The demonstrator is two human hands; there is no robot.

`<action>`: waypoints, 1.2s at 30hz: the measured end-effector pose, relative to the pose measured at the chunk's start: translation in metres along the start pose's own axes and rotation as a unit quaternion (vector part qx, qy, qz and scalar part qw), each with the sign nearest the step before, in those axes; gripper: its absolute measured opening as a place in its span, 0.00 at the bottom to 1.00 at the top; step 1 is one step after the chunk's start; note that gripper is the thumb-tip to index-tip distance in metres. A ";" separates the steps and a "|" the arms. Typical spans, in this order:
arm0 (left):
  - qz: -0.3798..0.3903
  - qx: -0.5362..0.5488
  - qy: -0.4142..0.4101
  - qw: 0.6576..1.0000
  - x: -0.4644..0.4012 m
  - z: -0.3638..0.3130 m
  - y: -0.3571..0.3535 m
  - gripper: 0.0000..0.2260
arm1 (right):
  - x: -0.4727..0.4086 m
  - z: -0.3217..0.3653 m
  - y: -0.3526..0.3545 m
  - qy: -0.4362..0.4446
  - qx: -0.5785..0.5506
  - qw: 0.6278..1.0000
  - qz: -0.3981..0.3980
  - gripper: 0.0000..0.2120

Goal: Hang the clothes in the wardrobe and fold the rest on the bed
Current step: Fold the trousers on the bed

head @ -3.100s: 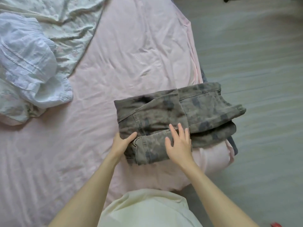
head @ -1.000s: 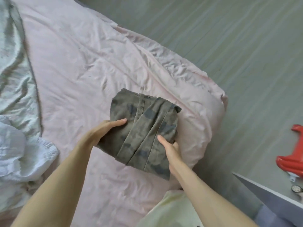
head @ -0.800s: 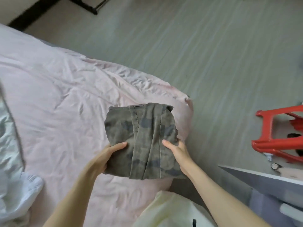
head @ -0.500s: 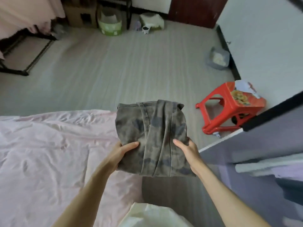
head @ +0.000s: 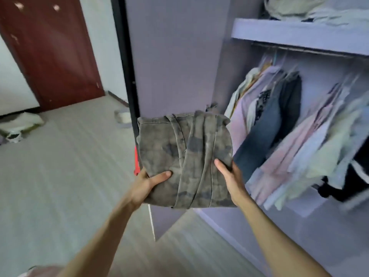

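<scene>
Before the wardrobe [head: 175, 56], both hands grip unlabelled folded camouflage trousers [head: 184, 158].

The folded camouflage trousers [head: 184, 156] are thick, matt cotton twill with stitched seams. The wardrobe [head: 175, 56] panels look smooth, matt lilac laminate. The door [head: 52, 47] is glossy red-brown wood; the floor [head: 60, 166] shows pale wood-grain.

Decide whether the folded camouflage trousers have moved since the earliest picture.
Yes. The trousers lay on the pink bed before; now both hands hold them in the air in front of the open wardrobe, with the bed out of view.
</scene>
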State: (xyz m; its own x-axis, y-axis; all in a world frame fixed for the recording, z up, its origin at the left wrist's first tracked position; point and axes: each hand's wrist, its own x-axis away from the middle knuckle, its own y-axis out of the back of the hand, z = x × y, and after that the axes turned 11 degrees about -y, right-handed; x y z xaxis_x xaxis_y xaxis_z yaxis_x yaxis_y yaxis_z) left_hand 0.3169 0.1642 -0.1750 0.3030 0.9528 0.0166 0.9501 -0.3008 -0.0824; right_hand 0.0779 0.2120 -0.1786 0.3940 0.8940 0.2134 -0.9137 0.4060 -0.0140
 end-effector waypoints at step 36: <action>-0.039 -0.236 -0.453 0.859 -0.431 -0.436 -0.275 0.31 | -0.227 0.493 0.151 0.277 0.130 0.877 -0.370 0.26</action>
State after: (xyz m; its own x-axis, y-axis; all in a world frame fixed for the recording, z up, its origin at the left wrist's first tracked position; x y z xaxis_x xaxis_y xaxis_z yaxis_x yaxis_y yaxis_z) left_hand -0.0430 -0.1810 0.2754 0.2579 0.5469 -0.7964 0.9539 -0.0134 0.2997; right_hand -0.1984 -0.0227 0.2530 0.8115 0.3873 -0.4375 -0.3503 0.9218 0.1663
